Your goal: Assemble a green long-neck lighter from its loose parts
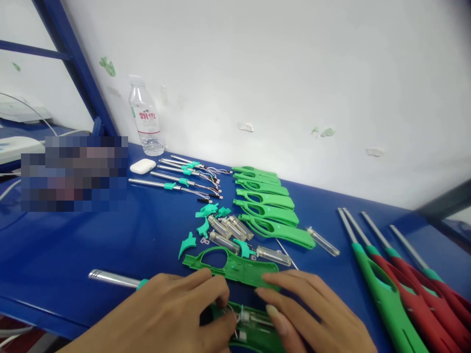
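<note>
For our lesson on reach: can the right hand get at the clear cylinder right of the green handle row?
Probably yes: the clear cylinder lies just beyond the right hand, and nothing visible lies between them.

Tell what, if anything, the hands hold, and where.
Probably the nearer green shell: left hand at its wires, right hand by the clear tube; firm grip unclear.

A smooth, glossy blue surface [110,235] met a flat white wall [275,73], scuffed in patches, at the far side; a straight blue frame post [78,63] slanted at left.
</note>
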`<state>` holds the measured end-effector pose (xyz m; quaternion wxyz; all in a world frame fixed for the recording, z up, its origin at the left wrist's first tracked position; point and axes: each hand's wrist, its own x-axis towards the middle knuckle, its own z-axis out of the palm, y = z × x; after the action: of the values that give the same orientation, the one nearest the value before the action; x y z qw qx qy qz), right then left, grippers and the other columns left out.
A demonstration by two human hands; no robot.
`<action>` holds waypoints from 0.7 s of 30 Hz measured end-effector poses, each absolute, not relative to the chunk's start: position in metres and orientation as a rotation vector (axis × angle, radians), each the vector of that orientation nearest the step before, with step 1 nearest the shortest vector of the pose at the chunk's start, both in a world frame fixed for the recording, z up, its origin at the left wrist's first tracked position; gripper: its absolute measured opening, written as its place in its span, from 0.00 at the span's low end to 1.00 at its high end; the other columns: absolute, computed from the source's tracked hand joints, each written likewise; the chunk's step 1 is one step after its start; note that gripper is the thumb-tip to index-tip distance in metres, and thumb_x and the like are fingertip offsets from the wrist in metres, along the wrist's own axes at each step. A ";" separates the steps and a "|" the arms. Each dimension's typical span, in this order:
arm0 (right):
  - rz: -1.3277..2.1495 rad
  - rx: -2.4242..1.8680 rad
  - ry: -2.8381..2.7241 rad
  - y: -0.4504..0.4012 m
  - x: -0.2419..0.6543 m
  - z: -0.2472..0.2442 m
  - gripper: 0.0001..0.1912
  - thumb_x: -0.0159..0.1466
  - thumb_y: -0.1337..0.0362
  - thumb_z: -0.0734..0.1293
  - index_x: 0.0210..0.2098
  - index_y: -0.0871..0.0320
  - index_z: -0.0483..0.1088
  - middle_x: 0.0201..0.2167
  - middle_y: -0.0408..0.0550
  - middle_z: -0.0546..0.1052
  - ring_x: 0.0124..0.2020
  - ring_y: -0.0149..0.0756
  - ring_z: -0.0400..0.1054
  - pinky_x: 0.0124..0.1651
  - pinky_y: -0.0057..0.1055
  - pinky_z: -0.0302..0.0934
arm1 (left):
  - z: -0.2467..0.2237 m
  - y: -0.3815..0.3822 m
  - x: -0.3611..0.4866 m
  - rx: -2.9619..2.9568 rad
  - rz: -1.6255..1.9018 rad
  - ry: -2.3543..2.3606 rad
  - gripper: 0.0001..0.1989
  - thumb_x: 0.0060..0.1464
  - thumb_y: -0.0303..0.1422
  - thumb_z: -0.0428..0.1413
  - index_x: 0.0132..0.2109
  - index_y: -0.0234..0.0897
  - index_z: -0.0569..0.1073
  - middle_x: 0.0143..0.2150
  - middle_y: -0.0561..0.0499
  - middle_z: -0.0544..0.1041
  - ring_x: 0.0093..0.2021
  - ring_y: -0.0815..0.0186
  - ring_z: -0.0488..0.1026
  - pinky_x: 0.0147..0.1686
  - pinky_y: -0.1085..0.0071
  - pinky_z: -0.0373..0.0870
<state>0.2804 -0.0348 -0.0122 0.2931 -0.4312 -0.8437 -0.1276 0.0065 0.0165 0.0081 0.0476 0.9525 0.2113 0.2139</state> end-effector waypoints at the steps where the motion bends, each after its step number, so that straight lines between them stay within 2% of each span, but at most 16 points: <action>1: -0.328 -1.158 -2.253 -0.034 0.282 -0.013 0.11 0.76 0.62 0.67 0.52 0.46 0.82 0.54 0.38 0.87 0.52 0.37 0.84 0.51 0.31 0.80 | 0.010 0.017 0.005 2.885 0.645 0.657 0.06 0.70 0.28 0.62 0.43 0.44 0.75 0.40 0.57 0.78 0.35 0.66 0.72 0.26 0.68 0.59; 3: -0.291 -1.187 -2.257 -0.033 0.284 -0.014 0.10 0.76 0.61 0.68 0.51 0.46 0.82 0.58 0.37 0.85 0.57 0.37 0.83 0.56 0.32 0.79 | 0.014 0.020 0.000 2.869 0.671 0.732 0.11 0.68 0.22 0.58 0.47 0.45 0.75 0.42 0.56 0.79 0.38 0.64 0.74 0.28 0.68 0.62; 5: -0.260 -1.197 -2.254 -0.032 0.284 -0.015 0.09 0.76 0.61 0.69 0.52 0.45 0.81 0.57 0.35 0.85 0.57 0.35 0.82 0.57 0.32 0.79 | 0.018 0.023 -0.006 2.909 0.688 0.850 0.21 0.63 0.16 0.53 0.53 0.46 0.76 0.47 0.53 0.82 0.45 0.59 0.77 0.32 0.67 0.65; 7: -0.244 -1.195 -2.238 -0.033 0.284 -0.016 0.09 0.75 0.62 0.70 0.53 0.45 0.80 0.55 0.32 0.86 0.57 0.33 0.82 0.57 0.29 0.78 | 0.023 0.027 -0.011 2.972 0.630 0.944 0.25 0.59 0.14 0.51 0.54 0.45 0.77 0.51 0.50 0.83 0.49 0.55 0.78 0.33 0.66 0.68; 11: -0.235 -1.162 -2.207 -0.033 0.284 -0.015 0.10 0.75 0.66 0.70 0.53 0.47 0.79 0.50 0.32 0.88 0.55 0.30 0.83 0.60 0.24 0.74 | 0.029 0.037 -0.017 3.008 0.379 0.983 0.21 0.58 0.13 0.53 0.47 0.42 0.80 0.48 0.48 0.83 0.43 0.55 0.79 0.31 0.66 0.69; 17: -0.239 -1.135 -2.190 -0.032 0.282 -0.012 0.09 0.72 0.66 0.72 0.50 0.48 0.80 0.44 0.33 0.87 0.48 0.30 0.84 0.55 0.25 0.75 | 0.024 0.041 -0.017 3.047 0.316 0.996 0.20 0.60 0.14 0.53 0.46 0.43 0.80 0.49 0.49 0.83 0.44 0.54 0.81 0.31 0.64 0.74; 21: -0.239 -1.128 -2.161 -0.033 0.278 -0.006 0.09 0.71 0.68 0.72 0.48 0.48 0.80 0.42 0.35 0.86 0.44 0.30 0.83 0.52 0.25 0.75 | 0.011 0.034 -0.022 3.081 0.344 1.105 0.22 0.64 0.16 0.48 0.51 0.43 0.80 0.58 0.45 0.81 0.53 0.53 0.81 0.36 0.62 0.78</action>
<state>0.2784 -0.0330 -0.0056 0.3394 -0.4333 -0.8299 -0.0918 -0.0222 0.0343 0.0111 -0.0746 0.9335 0.3348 0.1043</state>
